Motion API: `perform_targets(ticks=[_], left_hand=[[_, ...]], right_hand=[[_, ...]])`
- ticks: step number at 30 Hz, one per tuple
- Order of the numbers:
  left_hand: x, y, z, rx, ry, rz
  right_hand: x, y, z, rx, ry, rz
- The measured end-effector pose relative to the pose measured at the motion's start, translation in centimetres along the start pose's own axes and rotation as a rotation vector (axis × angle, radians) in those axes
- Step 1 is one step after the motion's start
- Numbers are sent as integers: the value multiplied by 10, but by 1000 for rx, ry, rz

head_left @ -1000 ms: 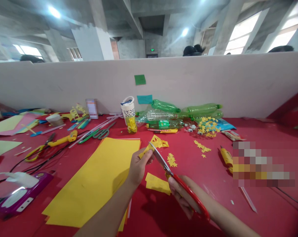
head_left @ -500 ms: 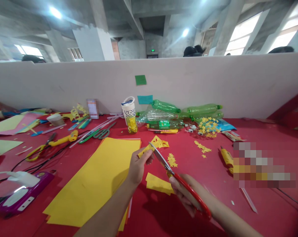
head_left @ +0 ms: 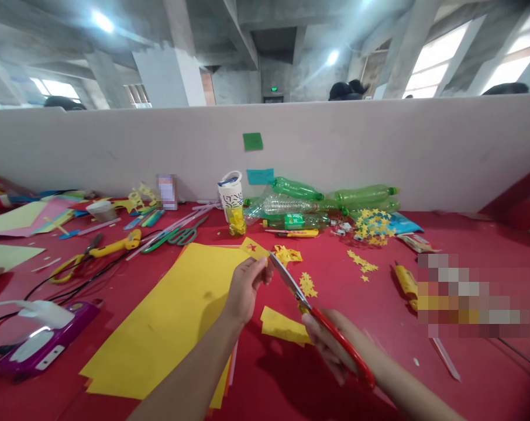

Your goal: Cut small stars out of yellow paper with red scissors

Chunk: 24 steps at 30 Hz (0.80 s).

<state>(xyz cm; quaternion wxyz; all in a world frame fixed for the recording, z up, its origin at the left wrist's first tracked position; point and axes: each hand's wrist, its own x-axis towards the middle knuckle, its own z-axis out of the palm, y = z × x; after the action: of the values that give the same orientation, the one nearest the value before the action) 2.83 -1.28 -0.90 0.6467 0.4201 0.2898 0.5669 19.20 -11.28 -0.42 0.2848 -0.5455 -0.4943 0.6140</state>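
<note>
Back edge of the bench (head_left: 488, 240): tumbler (head_left: 231, 199) left of the bottles (head_left: 291, 204), star cluster (head_left: 374, 225) in front of the bottles' right end; power strip (head_left: 54, 340) toward front left corner, paper stack (head_left: 168, 327) left of centre. Right of the stack: cut stars (head_left: 307, 285), then paper strips (head_left: 285, 325) nearer the front edge. Scissors (head_left: 311, 307) in right grip (head_left: 330, 345), paper piece (head_left: 254, 248) in left grip (head_left: 248, 286), left of the blade tips.

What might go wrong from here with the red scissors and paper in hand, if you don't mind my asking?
The red scissors in the right hand point toward the left hand, so a slip might nick it. The held yellow piece has a hole and could tear. Loose stars nearby might scatter if brushed.
</note>
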Motion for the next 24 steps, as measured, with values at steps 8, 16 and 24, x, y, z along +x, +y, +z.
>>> perform_targets(ticks=[8,16,24], left_hand=[[1,2,0,35,39,55],[1,4,-1,65,25,77],[2,3,-5,94,16,82]], right_hand=[[-2,-3,1,-28,25,15],[-8,-7,0,-61,18,-19],[-9,-8,-2,-124,14,-7]])
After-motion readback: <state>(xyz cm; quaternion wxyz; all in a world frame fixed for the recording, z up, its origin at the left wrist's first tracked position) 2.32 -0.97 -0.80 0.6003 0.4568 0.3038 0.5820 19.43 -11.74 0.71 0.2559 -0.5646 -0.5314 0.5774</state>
